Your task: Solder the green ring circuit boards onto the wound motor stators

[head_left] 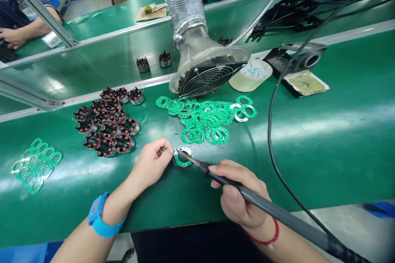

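Observation:
My right hand (239,197) is closed round the grey handle of a soldering iron (262,203). Its tip rests on a small motor stator topped with a green ring-shaped circuit board (182,158) on the green bench. My left hand (152,164) is curled, its fingertips pinched right beside the stator's left edge; what they pinch is too small to make out. A blue band sits on my left wrist and a red cord on my right.
A cluster of copper-wound stators (108,121) lies to the left. Piles of green ring boards (206,117) (35,164) lie ahead and far left. A fume extractor hood (210,65), tape roll (251,74), iron stand (304,59) and cable (271,131) sit behind. Another person's arm (21,33) rests far left.

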A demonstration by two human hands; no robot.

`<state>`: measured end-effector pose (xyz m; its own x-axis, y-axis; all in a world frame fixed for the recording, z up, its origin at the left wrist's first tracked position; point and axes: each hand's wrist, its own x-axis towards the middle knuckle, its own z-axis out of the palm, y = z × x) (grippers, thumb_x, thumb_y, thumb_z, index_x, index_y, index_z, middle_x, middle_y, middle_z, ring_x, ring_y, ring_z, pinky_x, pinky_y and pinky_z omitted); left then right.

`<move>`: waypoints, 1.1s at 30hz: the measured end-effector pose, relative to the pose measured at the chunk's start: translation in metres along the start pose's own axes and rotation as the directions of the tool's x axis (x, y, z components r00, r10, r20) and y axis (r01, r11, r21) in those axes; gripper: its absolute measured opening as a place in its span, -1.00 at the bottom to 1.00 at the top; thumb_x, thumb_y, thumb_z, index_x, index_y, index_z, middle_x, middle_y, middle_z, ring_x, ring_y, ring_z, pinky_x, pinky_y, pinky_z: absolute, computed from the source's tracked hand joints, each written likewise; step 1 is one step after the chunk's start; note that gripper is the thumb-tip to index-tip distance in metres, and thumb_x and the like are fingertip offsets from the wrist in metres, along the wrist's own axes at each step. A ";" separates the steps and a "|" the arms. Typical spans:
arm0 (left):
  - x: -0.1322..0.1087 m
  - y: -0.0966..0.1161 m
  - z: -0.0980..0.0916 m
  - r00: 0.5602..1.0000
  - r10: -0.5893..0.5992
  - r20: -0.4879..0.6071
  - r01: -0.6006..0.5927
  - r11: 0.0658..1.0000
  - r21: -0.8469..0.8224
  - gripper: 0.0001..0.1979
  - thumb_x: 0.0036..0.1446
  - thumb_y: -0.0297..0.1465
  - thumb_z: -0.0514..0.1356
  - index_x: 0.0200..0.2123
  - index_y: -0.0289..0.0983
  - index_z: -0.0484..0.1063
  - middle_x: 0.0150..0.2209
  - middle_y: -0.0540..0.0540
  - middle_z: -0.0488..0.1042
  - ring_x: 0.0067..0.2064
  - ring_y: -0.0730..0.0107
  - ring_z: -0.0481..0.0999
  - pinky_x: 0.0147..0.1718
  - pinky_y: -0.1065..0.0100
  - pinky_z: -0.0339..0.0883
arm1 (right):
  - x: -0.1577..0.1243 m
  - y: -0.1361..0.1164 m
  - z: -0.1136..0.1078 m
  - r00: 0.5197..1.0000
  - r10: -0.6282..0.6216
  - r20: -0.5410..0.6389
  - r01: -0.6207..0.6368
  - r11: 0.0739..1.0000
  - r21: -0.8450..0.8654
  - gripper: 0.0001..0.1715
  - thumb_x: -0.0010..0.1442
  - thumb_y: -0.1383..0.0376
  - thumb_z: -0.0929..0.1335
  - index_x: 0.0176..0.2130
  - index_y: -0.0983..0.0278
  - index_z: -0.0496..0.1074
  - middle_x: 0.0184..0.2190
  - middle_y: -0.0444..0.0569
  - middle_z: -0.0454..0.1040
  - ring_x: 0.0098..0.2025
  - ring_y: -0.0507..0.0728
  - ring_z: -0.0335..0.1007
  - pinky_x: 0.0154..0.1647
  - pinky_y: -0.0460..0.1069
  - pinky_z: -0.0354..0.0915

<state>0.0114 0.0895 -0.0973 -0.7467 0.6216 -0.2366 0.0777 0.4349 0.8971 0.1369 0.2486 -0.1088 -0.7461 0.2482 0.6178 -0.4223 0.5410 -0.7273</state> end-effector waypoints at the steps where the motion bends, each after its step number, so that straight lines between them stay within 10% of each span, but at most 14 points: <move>1: 0.000 0.000 0.000 1.000 0.000 -0.001 0.000 1.000 -0.002 -0.88 0.05 -0.46 0.01 -0.53 -0.26 0.22 -0.57 0.10 0.14 -0.50 0.52 0.12 -0.50 0.47 0.02 | 0.001 -0.001 0.000 1.000 -0.004 -0.003 0.004 1.000 -0.011 -0.74 0.31 0.22 0.17 -0.15 0.24 0.38 -0.56 -0.11 0.41 -0.55 0.05 0.35 -0.49 -0.01 0.32; 16: 0.005 0.000 0.000 1.000 0.014 0.009 -0.014 1.000 -0.019 -0.88 0.00 -0.46 0.01 -0.56 -0.26 0.20 -0.59 0.10 0.14 -0.50 0.52 0.13 -0.51 0.46 0.01 | -0.004 0.007 0.006 0.991 0.058 -0.120 -0.059 0.998 -0.007 -0.62 0.28 0.32 0.24 0.10 0.22 0.27 -0.36 -0.03 0.55 -0.41 0.11 0.49 -0.31 0.08 0.43; 24: 0.007 -0.001 0.000 1.000 0.022 0.014 -0.021 0.999 -0.042 -0.86 0.02 -0.43 0.04 -0.57 -0.26 0.20 -0.59 0.10 0.15 -0.51 0.53 0.13 -0.50 0.46 0.04 | 0.002 0.009 0.025 0.949 0.262 0.177 -0.212 0.943 -0.257 -0.42 0.19 0.22 0.35 0.15 0.22 0.15 -0.01 0.10 0.44 0.00 0.23 0.42 -0.01 0.18 0.39; 33: -0.005 -0.003 0.000 0.978 0.145 -0.152 -0.119 0.978 0.170 -0.94 0.16 -0.41 0.10 -0.29 -0.26 0.33 -0.36 -0.01 0.38 -0.29 0.41 0.36 -0.27 0.39 0.24 | -0.003 0.003 0.034 0.980 0.172 0.098 -0.118 0.904 -0.412 -0.51 0.24 0.26 0.31 0.14 0.24 0.18 -0.11 0.07 0.51 -0.10 0.22 0.46 -0.05 0.17 0.36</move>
<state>0.0151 0.0855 -0.0985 -0.8192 0.5718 -0.0447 0.2771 0.4627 0.8421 0.1205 0.2218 -0.1230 -0.8544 0.2578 0.4512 -0.0820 0.7904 -0.6070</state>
